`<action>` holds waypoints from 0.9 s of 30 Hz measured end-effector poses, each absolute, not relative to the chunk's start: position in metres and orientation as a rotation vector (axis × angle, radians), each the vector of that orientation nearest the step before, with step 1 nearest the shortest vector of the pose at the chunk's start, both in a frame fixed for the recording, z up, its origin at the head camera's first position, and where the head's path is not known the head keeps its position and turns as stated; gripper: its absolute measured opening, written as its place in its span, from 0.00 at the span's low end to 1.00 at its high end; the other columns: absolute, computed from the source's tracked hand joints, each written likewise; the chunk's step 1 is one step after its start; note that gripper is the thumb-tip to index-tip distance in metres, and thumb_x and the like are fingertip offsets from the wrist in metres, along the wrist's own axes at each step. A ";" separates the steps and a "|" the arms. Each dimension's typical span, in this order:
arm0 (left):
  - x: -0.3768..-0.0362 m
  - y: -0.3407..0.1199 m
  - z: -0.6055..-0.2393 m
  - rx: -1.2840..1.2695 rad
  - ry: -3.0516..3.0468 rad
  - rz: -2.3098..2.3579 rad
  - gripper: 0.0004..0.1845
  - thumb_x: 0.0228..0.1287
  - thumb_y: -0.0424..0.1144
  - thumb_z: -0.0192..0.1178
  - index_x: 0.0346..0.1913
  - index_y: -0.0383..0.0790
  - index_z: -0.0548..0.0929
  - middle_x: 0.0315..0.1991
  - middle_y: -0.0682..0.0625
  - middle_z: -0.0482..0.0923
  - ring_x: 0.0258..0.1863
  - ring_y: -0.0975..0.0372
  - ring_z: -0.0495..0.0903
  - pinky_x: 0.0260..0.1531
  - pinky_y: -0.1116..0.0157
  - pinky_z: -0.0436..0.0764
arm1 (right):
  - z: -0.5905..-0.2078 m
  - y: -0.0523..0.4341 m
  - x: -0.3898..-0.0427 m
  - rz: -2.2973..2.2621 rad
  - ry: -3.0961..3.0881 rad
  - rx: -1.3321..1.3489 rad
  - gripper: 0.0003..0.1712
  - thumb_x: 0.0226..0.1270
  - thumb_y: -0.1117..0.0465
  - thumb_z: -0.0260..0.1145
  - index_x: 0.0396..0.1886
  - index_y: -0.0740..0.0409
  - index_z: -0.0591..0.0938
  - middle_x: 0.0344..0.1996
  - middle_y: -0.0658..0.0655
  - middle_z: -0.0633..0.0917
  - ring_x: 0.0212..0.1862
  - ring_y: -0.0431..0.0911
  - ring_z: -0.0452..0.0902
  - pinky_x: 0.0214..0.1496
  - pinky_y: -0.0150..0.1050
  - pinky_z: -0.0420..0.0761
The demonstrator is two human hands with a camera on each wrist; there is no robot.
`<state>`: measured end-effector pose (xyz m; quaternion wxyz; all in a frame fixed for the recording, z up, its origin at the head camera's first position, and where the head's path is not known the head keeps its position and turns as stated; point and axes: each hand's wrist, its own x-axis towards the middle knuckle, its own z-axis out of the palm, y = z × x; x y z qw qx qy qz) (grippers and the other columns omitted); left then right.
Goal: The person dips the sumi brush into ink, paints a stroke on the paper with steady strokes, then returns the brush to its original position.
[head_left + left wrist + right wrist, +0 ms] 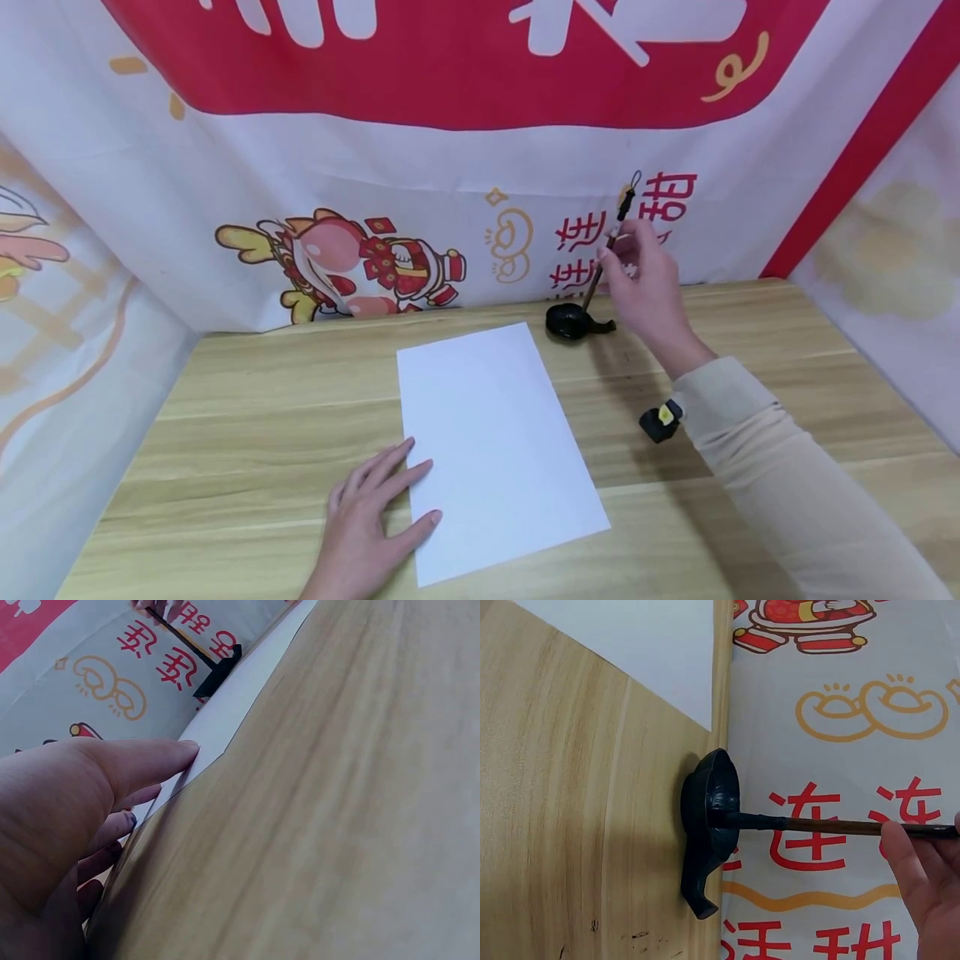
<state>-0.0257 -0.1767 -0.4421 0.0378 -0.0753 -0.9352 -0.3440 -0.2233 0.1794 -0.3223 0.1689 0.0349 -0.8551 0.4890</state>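
A white sheet of paper lies on the wooden table. My left hand rests flat on the sheet's near left edge, fingers straight; the left wrist view shows the thumb at the paper's edge. My right hand pinches a dark-handled brush near its upper part. The brush tip stands in a small black ink dish beyond the paper's far right corner. In the right wrist view the brush runs from my fingers into the ink dish.
A printed red and white banner hangs behind the table and along both sides. The right sleeve crosses the table's right part, with a small black camera strapped at the wrist.
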 end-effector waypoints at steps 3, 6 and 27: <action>-0.027 -0.177 -0.442 -0.248 -2.853 -1.036 0.30 0.60 0.56 0.79 0.66 0.60 0.86 0.80 0.56 0.72 0.77 0.48 0.68 0.70 0.32 0.57 | -0.321 0.181 -0.222 1.421 -2.416 0.124 0.18 0.86 0.58 0.59 0.67 0.58 0.71 0.55 0.61 0.82 0.56 0.53 0.84 0.40 0.28 0.88; -0.027 -0.177 -0.442 -0.245 -2.851 -1.029 0.30 0.60 0.56 0.79 0.66 0.61 0.86 0.80 0.57 0.72 0.77 0.48 0.68 0.69 0.32 0.58 | -0.322 0.182 -0.221 1.440 -2.404 0.137 0.17 0.86 0.58 0.59 0.66 0.59 0.71 0.54 0.61 0.82 0.55 0.52 0.84 0.41 0.30 0.89; -0.025 -0.177 -0.443 -0.253 -2.841 -1.048 0.30 0.59 0.56 0.79 0.65 0.62 0.87 0.79 0.58 0.73 0.76 0.47 0.69 0.68 0.33 0.58 | -0.316 0.182 -0.214 1.439 -2.418 0.174 0.20 0.85 0.56 0.61 0.69 0.58 0.72 0.55 0.62 0.83 0.57 0.55 0.84 0.41 0.29 0.88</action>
